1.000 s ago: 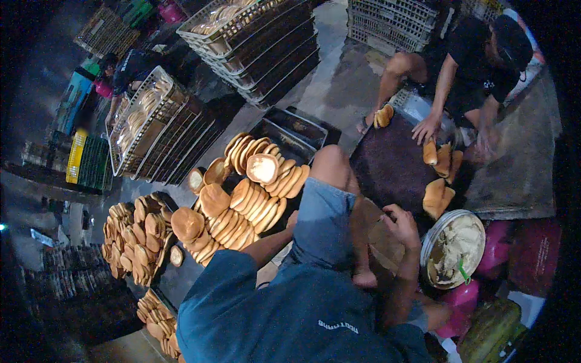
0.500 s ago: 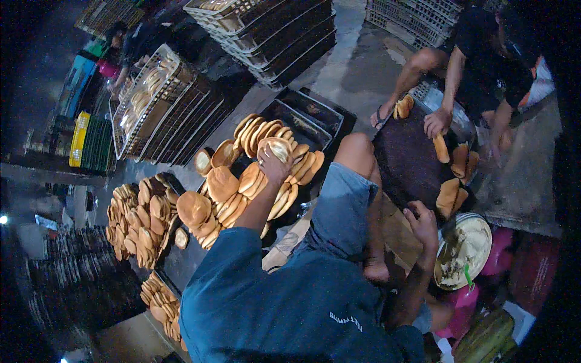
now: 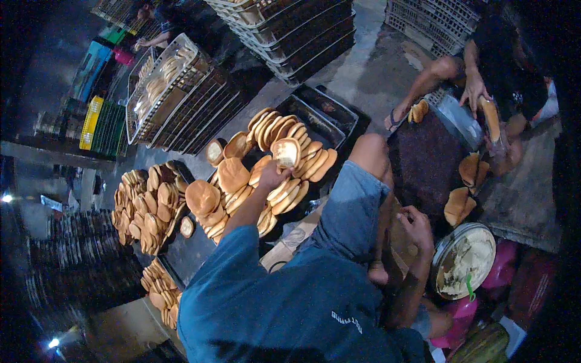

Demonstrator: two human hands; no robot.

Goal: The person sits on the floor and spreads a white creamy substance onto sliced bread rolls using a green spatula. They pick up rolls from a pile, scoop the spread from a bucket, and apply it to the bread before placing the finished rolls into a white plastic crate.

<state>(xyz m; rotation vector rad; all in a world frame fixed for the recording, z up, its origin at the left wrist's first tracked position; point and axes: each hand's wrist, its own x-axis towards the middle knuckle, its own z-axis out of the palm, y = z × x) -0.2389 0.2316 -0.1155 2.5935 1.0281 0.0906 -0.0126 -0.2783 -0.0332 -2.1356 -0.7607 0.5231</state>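
Note:
My left hand (image 3: pixel 276 176) grips a round bun (image 3: pixel 285 152) at its lower edge, the pale face turned up. Around it lies a heap of flat brown buns (image 3: pixel 233 175), several of them leaning in rows on a dark tray. My right hand (image 3: pixel 416 226) is held over my right side, its fingers loosely curled and nothing visible in them. Nearest to that hand are a round tub of pale cream (image 3: pixel 466 260) with a green handle sticking out, and a split bun (image 3: pixel 460 207) at the edge of a dark board (image 3: pixel 423 160).
Across the board, a co-worker's hands hold a long roll (image 3: pixel 491 120). More buns (image 3: pixel 151 209) are piled at the left. Crates of buns (image 3: pixel 175 103) and a tall crate stack (image 3: pixel 290 36) stand behind. Empty black trays (image 3: pixel 321 118) lie beyond the heap; dark stacked trays (image 3: pixel 78 260) fill the left.
My left hand has drawn slightly nearer, now gripping the bun's edge instead of covering it. My right hand's fingers have curled more. The co-worker has lifted the long roll off the board.

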